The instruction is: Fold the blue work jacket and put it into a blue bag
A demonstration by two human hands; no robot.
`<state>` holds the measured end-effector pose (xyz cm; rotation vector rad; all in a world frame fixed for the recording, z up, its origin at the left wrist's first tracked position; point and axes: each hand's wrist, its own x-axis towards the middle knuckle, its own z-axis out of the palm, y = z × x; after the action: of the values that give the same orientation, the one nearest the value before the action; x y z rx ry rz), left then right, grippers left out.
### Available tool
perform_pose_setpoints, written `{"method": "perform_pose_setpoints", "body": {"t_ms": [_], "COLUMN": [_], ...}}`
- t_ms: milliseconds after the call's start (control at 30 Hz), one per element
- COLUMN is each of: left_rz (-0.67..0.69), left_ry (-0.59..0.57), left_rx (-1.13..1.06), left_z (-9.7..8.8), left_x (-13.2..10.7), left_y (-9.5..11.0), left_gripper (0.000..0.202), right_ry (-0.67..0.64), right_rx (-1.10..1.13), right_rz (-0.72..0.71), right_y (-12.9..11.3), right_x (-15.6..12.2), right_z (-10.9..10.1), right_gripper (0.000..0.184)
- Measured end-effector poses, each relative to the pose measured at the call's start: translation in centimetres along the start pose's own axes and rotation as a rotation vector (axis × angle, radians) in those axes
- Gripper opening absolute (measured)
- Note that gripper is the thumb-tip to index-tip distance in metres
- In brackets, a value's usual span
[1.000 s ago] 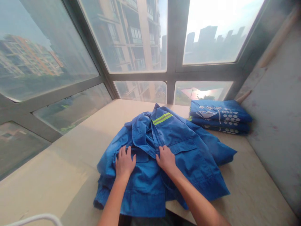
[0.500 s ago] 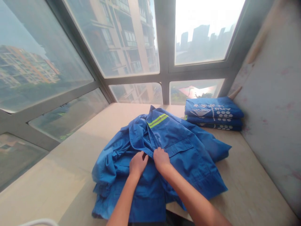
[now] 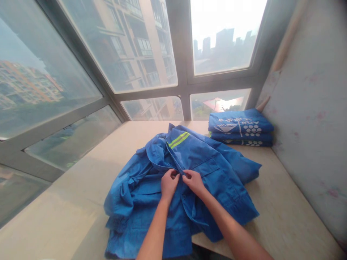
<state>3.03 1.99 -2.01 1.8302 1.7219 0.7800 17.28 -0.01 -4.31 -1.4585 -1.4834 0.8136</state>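
A blue work jacket [image 3: 217,195] with a yellow-green and grey stripe on its chest lies spread in front of me. My left hand [image 3: 170,182] pinches the front edge on the left side. Close beside it, my right hand [image 3: 193,180] has its fingers closed on the opposite front edge. The two edges come together between my fingertips, but the exact point where they meet is hidden. Below my right hand the front hangs apart, with a small round button or snap visible on it.
Several folded blue garments [image 3: 241,124] with white print are stacked at the back right, near the patterned wall [image 3: 311,126]. The pale tabletop [image 3: 89,180] reaches to the windows, whose grey frames [image 3: 182,47] rise at the back and left.
Both hands have shifted slightly to the right and drawn closer together on the jacket's front edges. The lower right front flap has opened outward. The view has turned a little.
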Motion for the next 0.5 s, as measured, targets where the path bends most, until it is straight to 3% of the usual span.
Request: {"method": "perform_pose_setpoints", "body": {"t_ms": [133,333,500], "left_rz": [-0.054,-0.046,-0.039], "left_ry": [0.033,-0.041,-0.09], "left_rx": [0.116,0.147,0.07], "left_z": [0.5,-0.6,-1.7], "left_x": [-0.4,-0.3,-0.9], "left_y": [0.6,0.1,-0.6], "left_gripper": [0.01,0.009,0.011], "right_ry": [0.066,-0.045,-0.098], "right_rx": [-0.11,-0.398,-0.425], "right_rz": [0.022,-0.064,-0.028], "right_y": [-0.3,-1.6,-2.5], "right_x": [-0.7,-2.2,-1.7], "right_z": [0.6,0.9,1.1], "right_gripper": [0.028,0.028,0.025]}}
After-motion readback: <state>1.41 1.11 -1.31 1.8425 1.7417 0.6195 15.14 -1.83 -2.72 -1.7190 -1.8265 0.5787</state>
